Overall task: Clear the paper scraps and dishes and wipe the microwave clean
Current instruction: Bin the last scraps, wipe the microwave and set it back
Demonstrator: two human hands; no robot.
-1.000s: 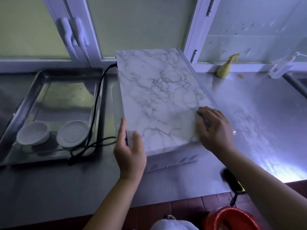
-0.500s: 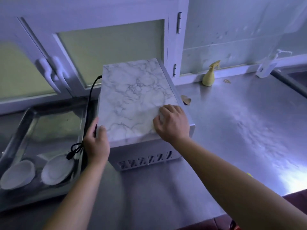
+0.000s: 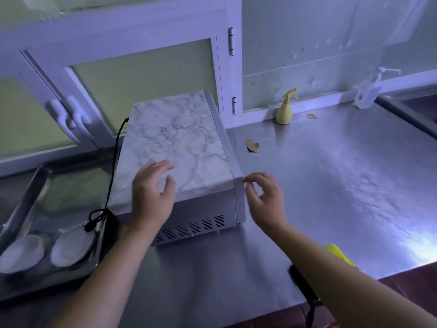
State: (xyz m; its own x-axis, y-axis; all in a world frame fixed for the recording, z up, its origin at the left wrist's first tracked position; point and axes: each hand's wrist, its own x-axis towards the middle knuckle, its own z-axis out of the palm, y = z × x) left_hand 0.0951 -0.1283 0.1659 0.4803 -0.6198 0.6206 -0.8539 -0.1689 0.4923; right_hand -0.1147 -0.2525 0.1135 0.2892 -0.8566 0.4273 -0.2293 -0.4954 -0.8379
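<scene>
The microwave [image 3: 179, 143], topped with a marble-patterned sheet, stands on the steel counter with its vented side facing me. My left hand [image 3: 151, 190] hovers over the near edge of its top, fingers spread and holding nothing. My right hand [image 3: 264, 200] floats just off the near right corner, fingers loosely curled and empty. Two white dishes [image 3: 71, 247] lie in the metal tray [image 3: 28, 200] at the left. A brown paper scrap [image 3: 251, 145] lies on the counter right of the microwave.
The microwave's black cord [image 3: 111, 174] runs down its left side into the tray. A yellow spray bottle [image 3: 285, 110] and a white pump dispenser [image 3: 369, 93] stand by the back wall. A yellow cloth [image 3: 338, 254] and a black-handled tool [image 3: 302, 285] lie at the counter's front edge.
My left hand let go of the microwave's left edge and moved over the top. My right hand lifted off the top and shifted to the near right corner.
</scene>
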